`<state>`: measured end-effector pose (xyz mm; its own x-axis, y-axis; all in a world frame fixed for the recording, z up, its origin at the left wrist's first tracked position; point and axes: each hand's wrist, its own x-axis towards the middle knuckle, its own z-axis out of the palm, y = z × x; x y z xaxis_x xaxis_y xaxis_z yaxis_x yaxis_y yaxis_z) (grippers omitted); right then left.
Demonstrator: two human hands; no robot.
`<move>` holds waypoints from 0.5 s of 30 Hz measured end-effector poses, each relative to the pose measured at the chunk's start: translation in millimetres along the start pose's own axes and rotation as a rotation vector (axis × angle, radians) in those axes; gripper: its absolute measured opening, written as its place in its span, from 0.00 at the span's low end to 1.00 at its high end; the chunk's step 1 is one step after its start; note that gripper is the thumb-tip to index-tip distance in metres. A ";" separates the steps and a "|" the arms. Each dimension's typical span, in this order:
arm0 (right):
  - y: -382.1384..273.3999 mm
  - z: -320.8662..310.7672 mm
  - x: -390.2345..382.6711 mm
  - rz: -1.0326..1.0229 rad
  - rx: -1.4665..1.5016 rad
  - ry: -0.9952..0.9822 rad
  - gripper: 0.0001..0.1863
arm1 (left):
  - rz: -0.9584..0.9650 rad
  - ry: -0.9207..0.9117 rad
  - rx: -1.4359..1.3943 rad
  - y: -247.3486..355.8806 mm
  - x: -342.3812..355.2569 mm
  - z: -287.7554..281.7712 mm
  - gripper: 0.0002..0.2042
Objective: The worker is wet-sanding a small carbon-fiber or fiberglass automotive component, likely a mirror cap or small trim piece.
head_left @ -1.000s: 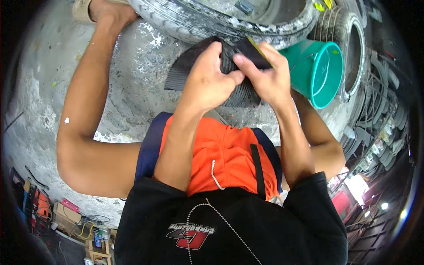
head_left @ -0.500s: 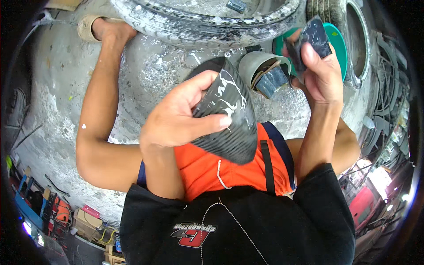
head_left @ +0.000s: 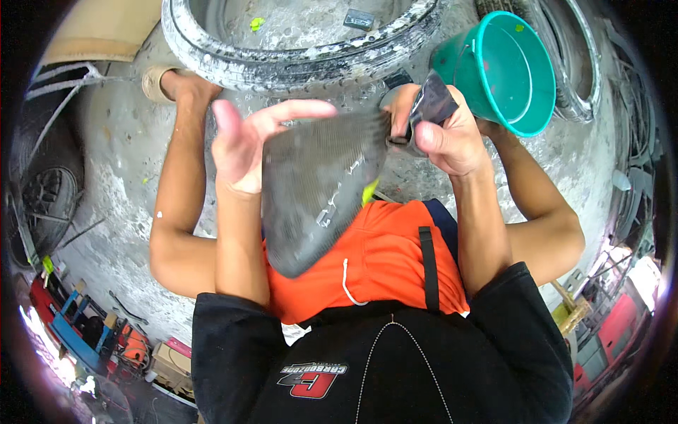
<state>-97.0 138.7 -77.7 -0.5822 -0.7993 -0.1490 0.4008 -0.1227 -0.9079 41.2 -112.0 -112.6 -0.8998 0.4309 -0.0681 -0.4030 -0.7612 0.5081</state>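
Observation:
A dark, curved shell (head_left: pixel 318 191) with a fine ribbed or woven surface and a few white smears hangs above my orange shorts. My left hand (head_left: pixel 244 145) is at its left edge, fingers spread and thumb up, not gripped round it. A folded piece of black sandpaper (head_left: pixel 432 102) is pinched in my right hand (head_left: pixel 452 138). The shell's narrow end meets the fingers of that hand; whether they also hold it I cannot tell. A small yellow-green thing (head_left: pixel 370 191) shows beside the shell's lower right edge.
A white-smeared tyre (head_left: pixel 296 67) lies ahead, with a small black block (head_left: pixel 359 19) inside its ring. To the right stands a green bucket (head_left: pixel 455 63) beside another tyre (head_left: pixel 575 106). Tools and an orange coil (head_left: pixel 134 346) lie at lower left.
The shell has turned and swung left, its tip now toward my right hand. My left hand has let go of it and spread. My right hand with the sandpaper has come left and down.

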 end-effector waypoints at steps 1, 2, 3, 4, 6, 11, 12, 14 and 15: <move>2.4 -8.9 -2.7 0.025 0.058 -0.005 0.24 | 0.083 0.096 -0.250 -4.3 0.0 -2.1 0.56; 6.3 -12.0 -3.4 0.013 0.058 0.008 0.24 | 0.166 0.195 -0.501 -10.2 -0.6 -3.7 0.58; 10.8 -10.0 -1.3 -0.014 0.070 0.097 0.22 | 0.240 0.277 -0.490 -18.7 -5.6 -2.1 0.57; 15.1 -8.6 0.3 -0.039 0.077 0.191 0.20 | 0.230 0.271 -0.486 -25.8 -11.4 -5.4 0.57; 31.1 -11.3 3.2 -0.064 0.091 0.264 0.17 | 0.308 0.340 -0.407 -32.6 -22.2 -10.0 0.53; 64.4 -7.5 11.6 -0.019 -0.011 0.333 0.17 | 0.413 0.663 0.209 -32.8 -20.1 3.8 0.37; 67.0 -4.8 13.4 0.013 -0.025 0.321 0.17 | 0.411 0.662 0.206 -27.1 -20.6 0.6 0.37; 72.2 4.1 19.4 0.078 -0.006 0.302 0.15 | 0.293 0.792 0.338 -10.5 -24.1 -13.1 0.33; 81.2 3.8 21.3 0.082 0.034 0.303 0.15 | 0.285 0.810 0.358 -5.5 -22.6 -25.3 0.29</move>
<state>-74.2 109.4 -153.0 -0.7292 -0.5962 -0.3359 0.4759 -0.0890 -0.8750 59.6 -129.8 -135.6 -0.8534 -0.3220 -0.4099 -0.1944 -0.5330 0.8235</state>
